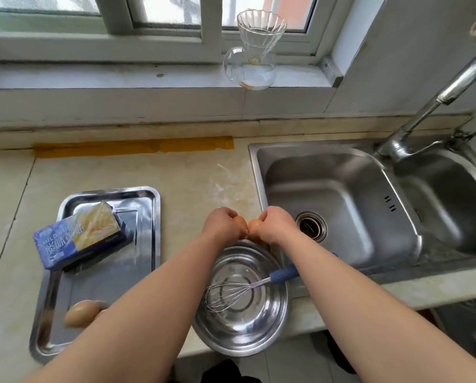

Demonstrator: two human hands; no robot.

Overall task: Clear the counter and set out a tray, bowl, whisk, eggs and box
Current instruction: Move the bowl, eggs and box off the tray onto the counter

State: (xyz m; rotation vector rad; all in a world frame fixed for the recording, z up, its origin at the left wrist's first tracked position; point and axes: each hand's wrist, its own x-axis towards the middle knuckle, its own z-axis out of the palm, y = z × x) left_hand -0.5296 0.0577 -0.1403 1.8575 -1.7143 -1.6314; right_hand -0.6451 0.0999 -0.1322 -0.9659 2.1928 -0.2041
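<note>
My left hand (223, 224) and my right hand (275, 223) meet just beyond the far rim of a steel bowl (270, 324). Between them I see brown egg (254, 225); each hand grips a part of it, and I cannot tell whether it is one egg or two. A wire whisk (231, 294) with a blue handle lies in the bowl, handle resting on the right rim. On the left stands a steel tray (145, 236). A blue and yellow box (79, 236) lies tilted on it at the far end. Another brown egg (83, 313) rests on the tray's near part, partly behind my left forearm.
A double steel sink (341, 205) with a tap (435, 106) fills the right side. A glass jug with a fluted glass funnel (254, 51) stands on the window sill. A strip of yellow tape (131, 146) runs along the counter's back edge. The bowl overhangs the counter's front edge.
</note>
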